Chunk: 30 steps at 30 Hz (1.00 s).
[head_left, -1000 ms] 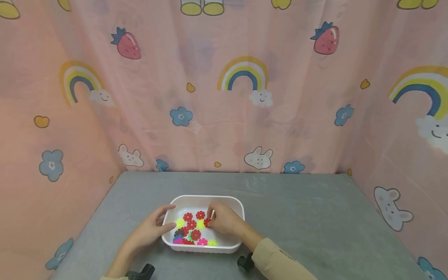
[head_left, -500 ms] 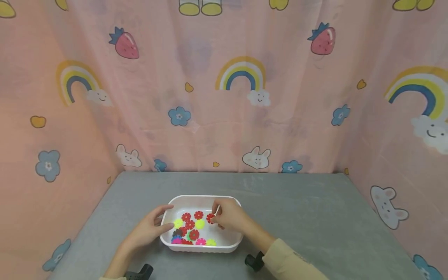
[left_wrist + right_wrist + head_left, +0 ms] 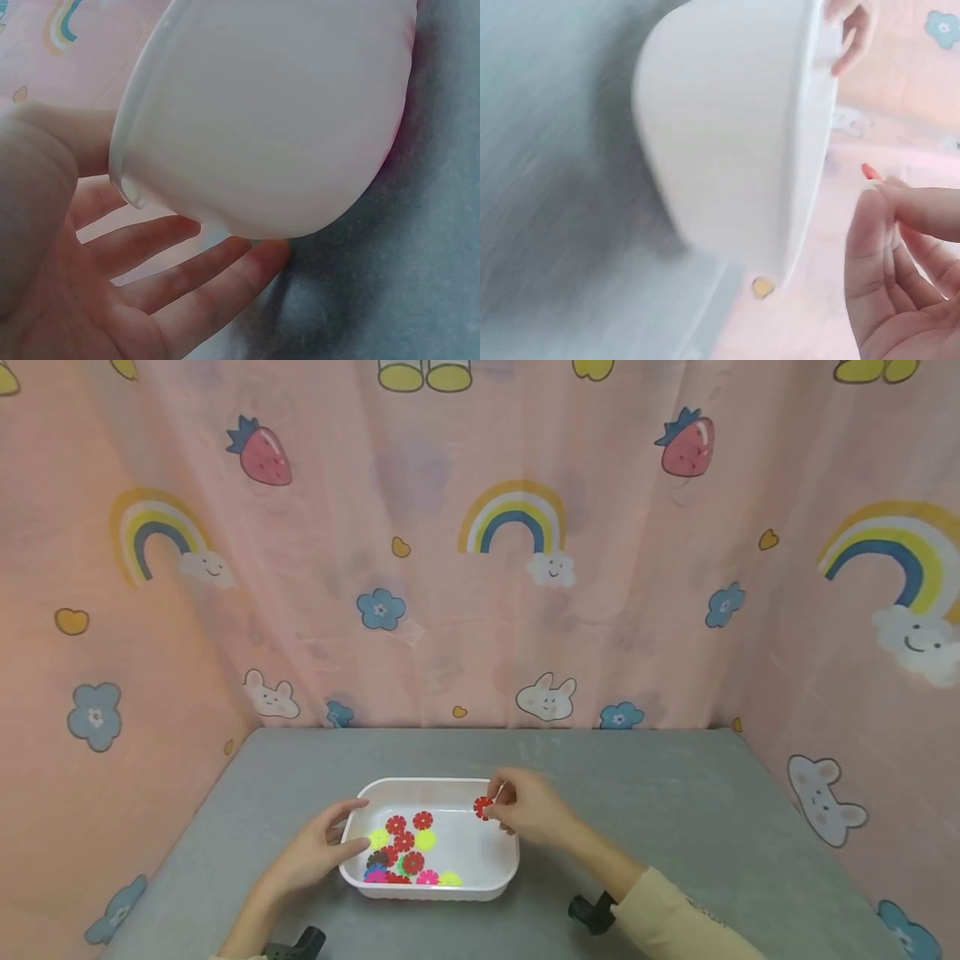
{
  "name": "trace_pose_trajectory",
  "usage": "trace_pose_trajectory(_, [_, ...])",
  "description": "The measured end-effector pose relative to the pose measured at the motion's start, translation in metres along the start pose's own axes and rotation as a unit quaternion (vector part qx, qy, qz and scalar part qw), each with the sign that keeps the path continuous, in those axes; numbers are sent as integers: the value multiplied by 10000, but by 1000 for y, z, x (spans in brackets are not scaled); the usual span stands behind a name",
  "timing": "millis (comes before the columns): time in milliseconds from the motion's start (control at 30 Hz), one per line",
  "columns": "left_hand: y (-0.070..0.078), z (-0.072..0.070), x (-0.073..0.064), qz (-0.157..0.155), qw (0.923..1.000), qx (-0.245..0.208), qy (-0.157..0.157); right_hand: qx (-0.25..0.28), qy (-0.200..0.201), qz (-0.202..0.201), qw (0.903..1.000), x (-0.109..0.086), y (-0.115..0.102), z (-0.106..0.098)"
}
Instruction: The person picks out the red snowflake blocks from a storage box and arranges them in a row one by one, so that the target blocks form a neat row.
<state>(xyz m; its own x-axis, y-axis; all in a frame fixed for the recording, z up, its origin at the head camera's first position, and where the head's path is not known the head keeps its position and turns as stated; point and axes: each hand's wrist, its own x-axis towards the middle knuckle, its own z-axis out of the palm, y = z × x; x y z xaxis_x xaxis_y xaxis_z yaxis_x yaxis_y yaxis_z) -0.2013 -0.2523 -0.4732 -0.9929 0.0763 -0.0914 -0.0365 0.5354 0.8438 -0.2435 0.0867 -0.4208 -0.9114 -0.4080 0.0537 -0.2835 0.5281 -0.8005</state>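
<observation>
Pinching 1 red snowflake disc [image 3: 482, 807] between thumb and fingertips, the right hand [image 3: 536, 806] hovers at its own end of a white plastic tray [image 3: 480, 860], its hold small and neat, the disc up by the far corner on that side! Across from it, the left hand [image 3: 318, 843] has the tray by the other end: thumb over the rim, other fingers spread along the outside wall, a wide, easy hold. Between the 2 hands, nearer the left, lies a loose scatter: red discs [image 3: 412, 862], 3 yellow discs [image 3: 425, 839], pink discs [image 3: 427, 877], a dark brown disc [image 3: 377, 858] with something blue just by it, and a green disc [image 3: 402, 865] peeking out from under a red one. Beneath both hands spreads the grey tabletop [image 3: 712, 818]; beyond them hangs a pink curtain [image 3: 315, 552] printed with rainbows, strawberries and rabbits. Behind the right hand come a cream sleeve [image 3: 678, 914] and a black wrist mount [image 3: 595, 912].
</observation>
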Motion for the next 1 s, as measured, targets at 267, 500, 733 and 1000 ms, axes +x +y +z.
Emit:
trace_pose_trajectory(267, [-1, 0, -1, -141, 9999, 15, 34, 138, 470, 144, 9987, -3, 26, -25])
trace_pose_trajectory(500, [1, 0, -1, -132, 9999, 6, 25, 33, 697, 350, 9969, -1, 49, -44])
trace_pose_trajectory(733, [2, -2, -1, -158, 9999, 56, -27, 4, 845, 663, 9942, 7, 73, -51])
trace_pose_trajectory(1000, [1, 0, 1, -215, 9997, 68, -52, 64, 938, 1107, 9894, 14, 98, -47])
